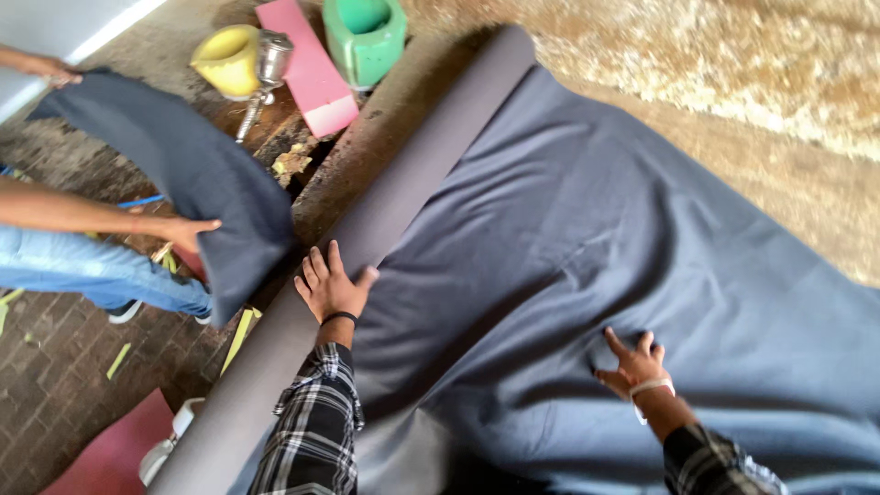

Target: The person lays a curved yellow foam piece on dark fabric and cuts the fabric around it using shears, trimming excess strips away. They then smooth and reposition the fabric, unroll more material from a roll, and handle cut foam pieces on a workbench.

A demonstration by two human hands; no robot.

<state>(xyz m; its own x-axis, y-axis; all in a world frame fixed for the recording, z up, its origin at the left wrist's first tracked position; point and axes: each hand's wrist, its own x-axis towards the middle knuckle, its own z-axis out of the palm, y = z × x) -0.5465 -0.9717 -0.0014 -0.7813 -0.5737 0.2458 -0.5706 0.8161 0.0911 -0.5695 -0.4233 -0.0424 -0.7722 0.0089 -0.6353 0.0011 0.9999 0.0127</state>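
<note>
Head view: a grey roll (367,229) of fabric lies on a slant across the floor, running from the green tub at the top down to the bottom left edge of the picture. Its loose cloth (623,257) spreads flat from the roll toward the right, dull blue-grey, smooth near the roll and creased in soft folds around the right hand.

The left hand (330,286) rests on the roll about midway along it, palm down, fingers (314,266) spread and released, gripping nothing. A dark band sits at its wrist, above a plaid sleeve (312,431). The right hand (632,365) presses on the spread cloth well to the right of the roll, fingers splayed flat, also grasping nothing; a pale band circles its wrist.

At the roll's far end stand a green tub (365,38) and a yellow tub (227,59); what is in them cannot be told. Between them lie a pink slab (307,69) and a metal tool (266,73).

To the left another person, in jeans, holds up a smaller dark cloth piece (192,174): one hand (188,231) at its lower edge, the other (46,68) at its top corner. The brick floor (55,367) there carries yellow scraps and a red sheet (115,454) at the bottom left. Pale, rough ground (733,55) fills the top right.
</note>
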